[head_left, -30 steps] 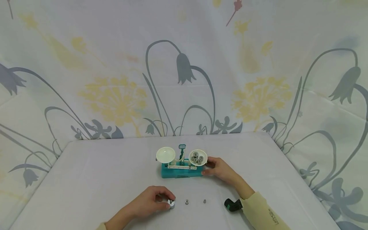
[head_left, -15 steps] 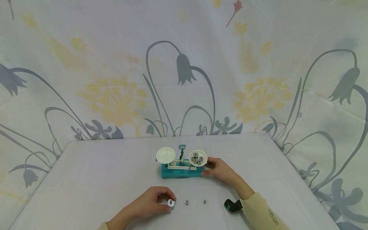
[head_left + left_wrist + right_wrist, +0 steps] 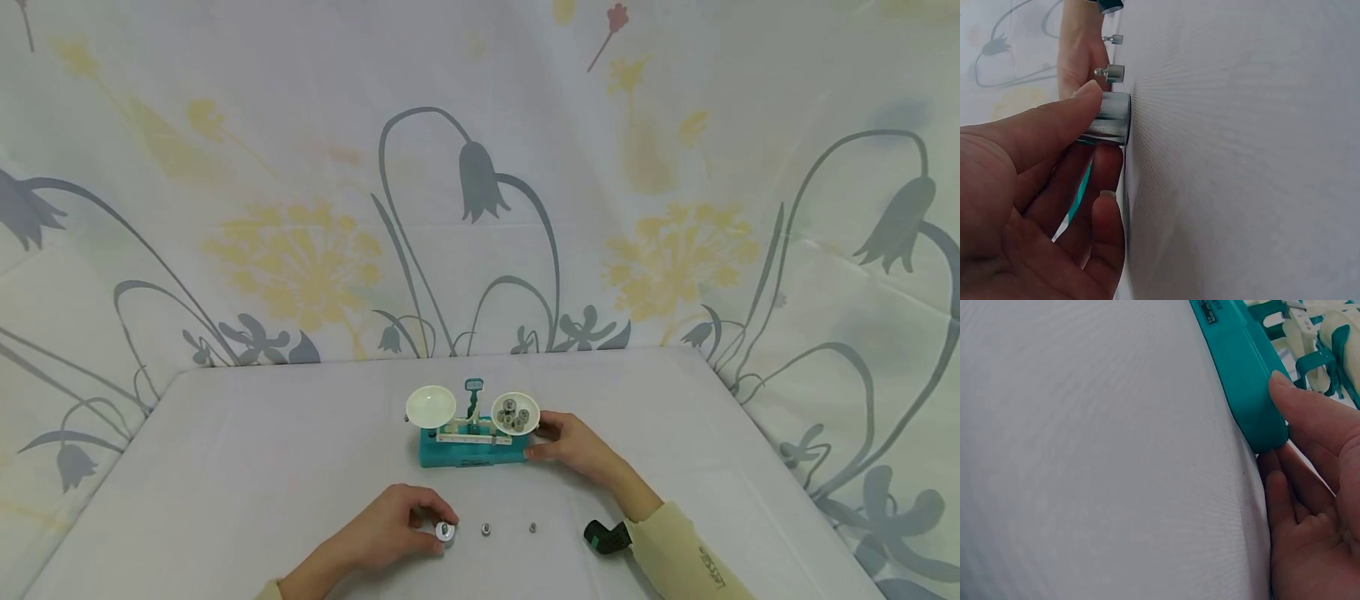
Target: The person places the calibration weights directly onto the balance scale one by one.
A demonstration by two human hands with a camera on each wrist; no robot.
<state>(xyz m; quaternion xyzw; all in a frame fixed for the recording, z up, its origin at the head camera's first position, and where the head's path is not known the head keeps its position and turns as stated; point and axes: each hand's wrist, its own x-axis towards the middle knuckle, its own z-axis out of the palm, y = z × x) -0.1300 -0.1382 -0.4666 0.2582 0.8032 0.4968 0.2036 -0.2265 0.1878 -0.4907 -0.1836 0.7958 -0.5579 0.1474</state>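
My left hand [image 3: 390, 529] holds a large metal weight [image 3: 446, 533] between thumb and fingers. In the left wrist view the weight [image 3: 1115, 119] stands with its base at the white cloth. A teal balance scale [image 3: 472, 454] sits farther back. Its left pan [image 3: 431, 407] is bare, while several metal weights [image 3: 510, 407] lie in the right pan [image 3: 532, 404]. My right hand [image 3: 576, 447] grips the right end of the scale's base; in the right wrist view the thumb [image 3: 1300, 400] lies on the teal base [image 3: 1247, 394], with other fingers behind its end.
Two smaller weights stand in a row right of the held one: a medium weight [image 3: 486, 530] and a tiny weight [image 3: 532, 527]. A black device [image 3: 606, 537] with a green mark is at the right sleeve [image 3: 678, 546]. Behind the table [image 3: 285, 450] hangs a flowered cloth [image 3: 322, 167].
The large weight in my left hand has tilted slightly, so its round top shows more fully. My right hand and the scale have stayed in place.
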